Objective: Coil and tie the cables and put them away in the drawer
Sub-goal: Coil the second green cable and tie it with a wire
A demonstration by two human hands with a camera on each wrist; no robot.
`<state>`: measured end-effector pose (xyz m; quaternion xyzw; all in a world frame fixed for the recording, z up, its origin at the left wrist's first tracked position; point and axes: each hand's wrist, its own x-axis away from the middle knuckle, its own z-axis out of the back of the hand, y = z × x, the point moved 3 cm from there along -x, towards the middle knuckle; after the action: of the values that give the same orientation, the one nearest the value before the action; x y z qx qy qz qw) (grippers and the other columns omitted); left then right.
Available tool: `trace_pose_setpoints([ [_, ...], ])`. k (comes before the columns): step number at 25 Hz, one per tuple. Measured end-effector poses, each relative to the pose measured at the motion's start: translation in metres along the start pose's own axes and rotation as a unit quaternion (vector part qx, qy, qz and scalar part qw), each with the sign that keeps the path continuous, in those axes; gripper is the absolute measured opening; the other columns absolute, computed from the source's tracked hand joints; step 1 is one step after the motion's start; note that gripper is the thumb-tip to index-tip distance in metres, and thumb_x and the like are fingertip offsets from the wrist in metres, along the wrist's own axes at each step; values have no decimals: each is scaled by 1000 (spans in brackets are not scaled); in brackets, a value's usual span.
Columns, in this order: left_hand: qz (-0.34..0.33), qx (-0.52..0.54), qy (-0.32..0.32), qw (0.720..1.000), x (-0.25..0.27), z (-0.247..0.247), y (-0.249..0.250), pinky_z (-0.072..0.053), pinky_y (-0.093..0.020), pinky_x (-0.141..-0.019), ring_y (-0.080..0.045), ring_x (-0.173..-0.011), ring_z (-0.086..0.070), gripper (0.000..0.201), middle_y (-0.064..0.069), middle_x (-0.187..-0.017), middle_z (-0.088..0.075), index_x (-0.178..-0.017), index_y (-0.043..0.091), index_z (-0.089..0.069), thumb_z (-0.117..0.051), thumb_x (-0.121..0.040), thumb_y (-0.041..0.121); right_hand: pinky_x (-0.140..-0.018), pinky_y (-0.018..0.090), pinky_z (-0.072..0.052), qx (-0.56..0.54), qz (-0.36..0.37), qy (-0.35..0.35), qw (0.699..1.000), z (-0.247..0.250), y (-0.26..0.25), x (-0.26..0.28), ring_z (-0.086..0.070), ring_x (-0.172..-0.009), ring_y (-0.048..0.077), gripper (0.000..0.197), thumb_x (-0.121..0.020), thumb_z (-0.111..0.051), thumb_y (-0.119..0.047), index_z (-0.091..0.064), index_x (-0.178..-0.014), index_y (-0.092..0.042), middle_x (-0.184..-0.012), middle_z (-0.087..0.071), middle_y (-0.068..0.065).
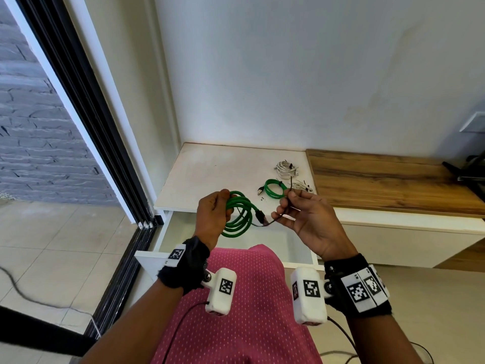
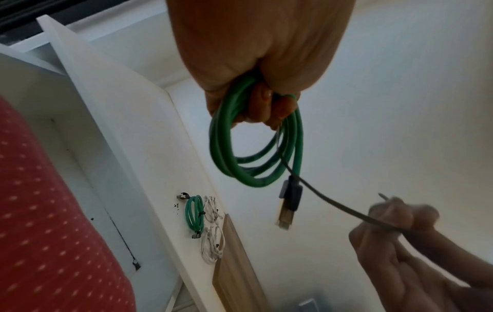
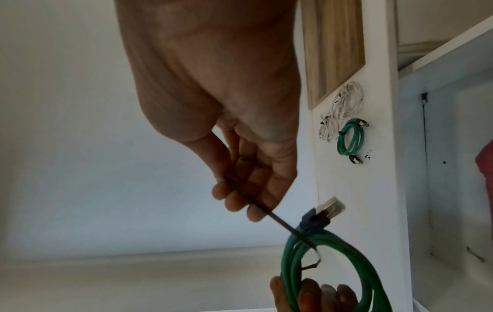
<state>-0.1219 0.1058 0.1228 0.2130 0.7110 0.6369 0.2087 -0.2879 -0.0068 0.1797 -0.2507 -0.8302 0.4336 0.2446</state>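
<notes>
Cable in hand: a green cable (image 1: 237, 215), already wound into a coil, hangs from the left hand (image 1: 212, 216), whose fingers are curled round the top of the loops; its plug (image 2: 288, 202) dangles below the fist.
Tie: a thin black tie (image 2: 330, 202) runs from the coil across to the right hand (image 1: 304, 219), which pinches it between thumb and fingertips. In the right wrist view its far end hooks through the loops, not yet closed round them as far as can be seen.
Step in hand: by my reading, binding this coil; coiling is done, tying is under way.
Beyond the hands: on the white top (image 1: 210, 174) lie a second green coil (image 1: 273, 189) with a dark tie on it, and two white bundles (image 1: 287, 168) just past it, which also seem to be tied.
Drawer: the open drawer (image 1: 301, 254) sits under both hands, towards the person; the visible part of its floor is bare, though a lap in pink cloth (image 1: 236, 298) hides much of it.
Done: three bundles look coiled and tied.
Left: fasten this tie, then move all four bundles into the drawer; none appears to be stowed.
</notes>
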Motion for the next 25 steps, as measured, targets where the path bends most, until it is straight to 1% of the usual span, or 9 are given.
trace_pose_setpoints([
  [2, 15, 17, 38, 999, -5, 8, -2, -37, -17, -45, -2, -47, -45, 30, 3, -59, -54, -85, 7, -67, -45, -101, 20, -73, 42, -58, -24, 13, -3, 1000, 3, -2, 1, -62, -65, 26, 16, -94, -48, -2, -61, -85, -3, -67, -60, 11],
  [4, 24, 29, 71, 997, -8, 16, -5, -36, -18, -44, -3, -46, -43, 32, 3, -57, -51, -82, 9, -66, -44, -101, 20, -80, 43, -58, -38, 27, -10, 999, 4, -4, 1, -65, -71, 31, 20, -93, -48, 0, -64, -81, -3, -69, -62, 14],
  [7, 31, 35, 97, 994, -12, 22, -9, -33, -22, -44, -5, -45, -42, 33, -1, -59, -50, -78, 10, -65, -44, -102, 21, -85, 44, -56, -44, 48, -43, 997, 2, -3, -1, -67, -78, 33, 19, -88, -51, 1, -68, -80, -2, -74, -65, 17],
  [10, 33, 50, 108, 992, -11, 24, -6, -33, -24, -46, -7, -46, -39, 34, 4, -51, -48, -78, 11, -65, -43, -102, 21, -85, 47, -54, -35, 61, -99, 993, 2, 3, 0, -63, -78, 27, 12, -86, -54, -4, -66, -86, -5, -75, -61, 13],
  [13, 25, 92, 105, 990, -11, 23, 3, -32, -25, -48, -8, -47, -36, 34, 8, -48, -44, -79, 10, -63, -42, -102, 21, -85, 49, -52, -9, 72, -188, 980, 7, 11, 3, -60, -80, 23, 8, -84, -64, -12, -66, -88, -6, -77, -59, 10],
  [16, 22, 141, 109, 984, -14, 22, 14, -32, -25, -49, -9, -48, -35, 32, 8, -48, -43, -81, 8, -61, -41, -103, 21, -87, 48, -51, 35, 95, -251, 963, 12, 17, 4, -60, -87, 25, 15, -82, -72, -17, -68, -90, -5, -86, -62, 12],
  [20, 26, 166, 118, 979, -20, 22, 22, -33, -24, -48, -8, -47, -34, 32, 7, -49, -41, -80, 10, -62, -41, -103, 21, -90, 45, -49, 87, 141, -304, 938, 9, 17, 3, -59, -95, 29, 9, -85, -68, -11, -70, -91, -5, -94, -62, 13],
  [22, 23, 156, 122, 980, -21, 22, 24, -33, -24, -47, -9, -47, -35, 32, 4, -51, -41, -80, 9, -63, -42, -102, 21, -89, 44, -51, 68, 151, -303, 939, 5, 16, 3, -61, -94, 29, 8, -85, -67, -9, -70, -90, -4, -93, -63, 13],
  [25, 13, 138, 116, 984, -20, 21, 25, -32, -24, -47, -9, -48, -35, 33, 5, -51, -42, -80, 10, -62, -41, -103, 21, -80, 41, -56, 7, 158, -213, 964, 3, 16, -3, -65, -82, 25, 13, -78, -73, -15, -69, -87, -6, -84, -65, 11],
])
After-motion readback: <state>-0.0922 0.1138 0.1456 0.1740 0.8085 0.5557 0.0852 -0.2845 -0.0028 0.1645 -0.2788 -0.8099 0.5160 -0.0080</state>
